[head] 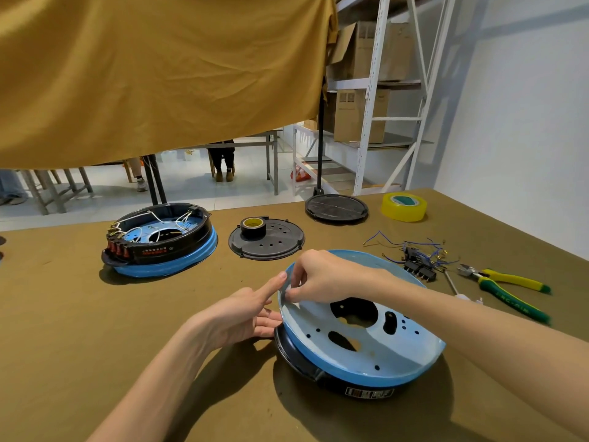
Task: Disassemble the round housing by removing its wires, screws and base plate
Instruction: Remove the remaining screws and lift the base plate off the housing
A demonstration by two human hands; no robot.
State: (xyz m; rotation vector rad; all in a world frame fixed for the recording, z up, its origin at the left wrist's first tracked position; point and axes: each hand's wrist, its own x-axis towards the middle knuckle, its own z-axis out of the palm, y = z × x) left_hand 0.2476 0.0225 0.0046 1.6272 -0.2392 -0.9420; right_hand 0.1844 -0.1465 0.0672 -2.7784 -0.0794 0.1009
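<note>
Pinching the left rim of the plate (357, 342), your right hand (322, 275) lifts it off the black housing (296, 352); your left hand (242, 317), fingers straight, braces just left.

An olive-brown counter (95, 314) carries two round housings: one (360, 339) near the front, tilted, and one (162, 240) far left, still wired. Between them lies a black plate (274, 247) with a tape roll (253, 227) on it. Farther back sit a black disc (337, 208) and yellow tape (403, 206). At right lie loose wires (414, 253) and pliers (506, 288).
</note>
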